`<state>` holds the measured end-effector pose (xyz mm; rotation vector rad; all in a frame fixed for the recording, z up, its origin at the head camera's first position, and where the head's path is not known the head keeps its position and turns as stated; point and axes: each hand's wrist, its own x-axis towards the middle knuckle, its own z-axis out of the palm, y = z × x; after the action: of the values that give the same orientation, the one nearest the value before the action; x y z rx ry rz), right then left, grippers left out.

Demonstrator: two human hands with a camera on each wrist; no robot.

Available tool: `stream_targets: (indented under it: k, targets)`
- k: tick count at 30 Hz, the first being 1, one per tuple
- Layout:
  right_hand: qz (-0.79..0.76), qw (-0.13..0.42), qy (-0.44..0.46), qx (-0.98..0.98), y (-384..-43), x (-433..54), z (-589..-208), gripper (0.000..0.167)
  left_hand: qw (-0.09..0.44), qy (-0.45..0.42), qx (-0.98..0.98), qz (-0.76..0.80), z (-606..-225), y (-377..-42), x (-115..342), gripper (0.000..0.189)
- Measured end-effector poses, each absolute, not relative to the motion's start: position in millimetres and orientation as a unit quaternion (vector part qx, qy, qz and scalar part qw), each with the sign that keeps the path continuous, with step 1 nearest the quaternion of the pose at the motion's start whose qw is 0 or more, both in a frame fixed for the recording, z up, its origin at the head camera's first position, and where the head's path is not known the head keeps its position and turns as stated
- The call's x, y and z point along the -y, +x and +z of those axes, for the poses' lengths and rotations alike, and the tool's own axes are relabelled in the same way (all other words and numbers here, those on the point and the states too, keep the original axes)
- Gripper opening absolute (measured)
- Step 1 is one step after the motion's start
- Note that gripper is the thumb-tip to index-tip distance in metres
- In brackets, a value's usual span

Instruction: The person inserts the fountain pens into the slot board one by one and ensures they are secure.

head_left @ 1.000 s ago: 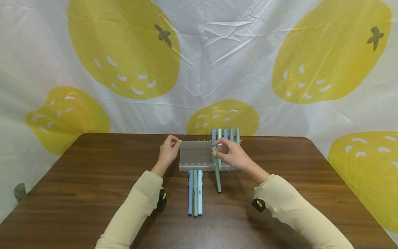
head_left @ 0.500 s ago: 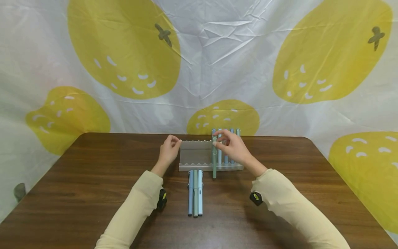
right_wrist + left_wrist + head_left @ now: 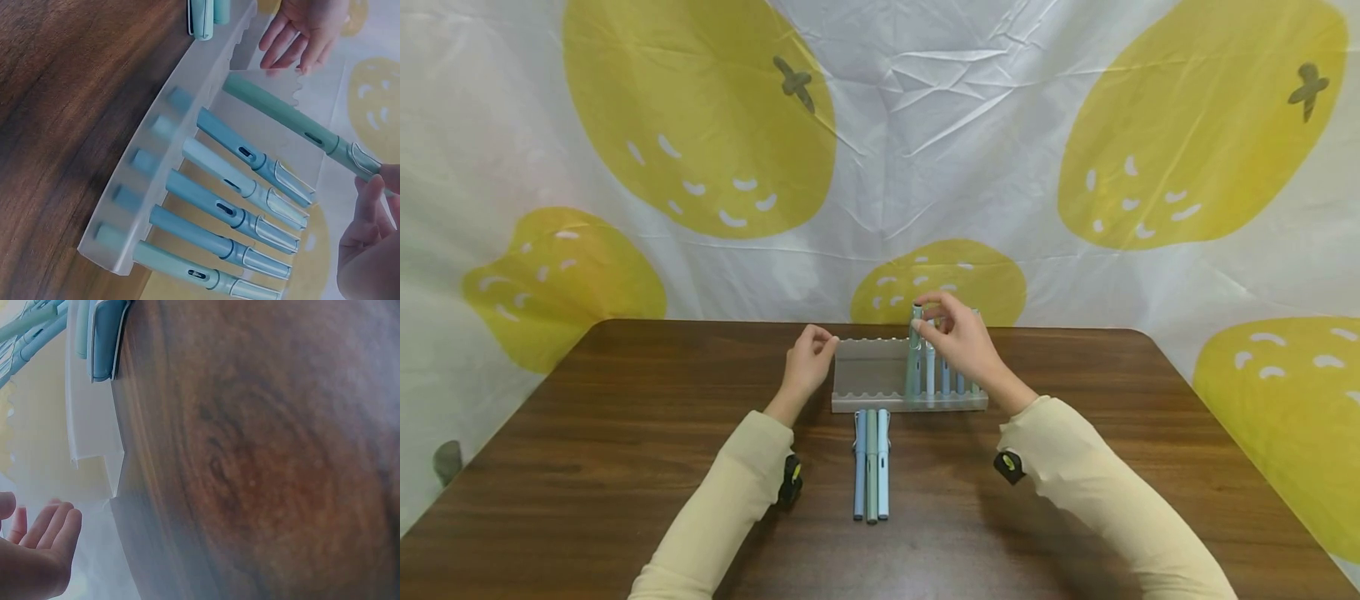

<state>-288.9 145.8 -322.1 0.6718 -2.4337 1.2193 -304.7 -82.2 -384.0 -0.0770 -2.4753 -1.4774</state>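
Observation:
My right hand (image 3: 958, 337) pinches a green pen (image 3: 915, 354) by its capped top. The pen stands over the frosted pen rack (image 3: 868, 367); in the right wrist view the green pen (image 3: 275, 112) slants, its lower end just behind the rack's front lip. Several blue and green pens (image 3: 219, 187) sit in the rack's right-hand slots, partly hidden by my hand in the head view. My left hand (image 3: 808, 362) holds the rack's upper left corner with thumb and fingertips. In the left wrist view the left hand (image 3: 44, 550) is beside the rack's end.
Three pens, one blue (image 3: 860, 467), one green (image 3: 872, 467) and one light blue (image 3: 883, 467), lie side by side on the wooden table (image 3: 700, 500) before the rack. A white cloth with yellow fruit prints (image 3: 955, 150) hangs behind the table.
My right hand has lifted the green pen up and back, from tilted in front of the rack to nearly upright at a slot. The left hand has stayed at the corner.

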Motion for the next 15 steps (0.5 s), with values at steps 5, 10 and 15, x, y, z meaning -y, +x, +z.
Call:
stream_targets:
  k: [5, 10, 15]
  targets:
    - [0.429, 0.211, 0.255, 0.840, -290.9, -143.0, -326.8, 0.026, 0.131, -0.026, 0.850, -0.509, -383.3, -304.7, 81.7, 0.018]
    - [0.407, 0.245, 0.273, 0.836, -292.1, -141.4, -336.6, 0.025, 0.130, -0.025, 0.850, -0.509, -383.4, -304.6, 81.7, 0.018]
    - [0.398, 0.249, 0.279, 0.838, -292.4, -140.7, -345.0, 0.024, 0.126, -0.024, 0.851, -0.510, -383.4, -304.6, 81.6, 0.018]
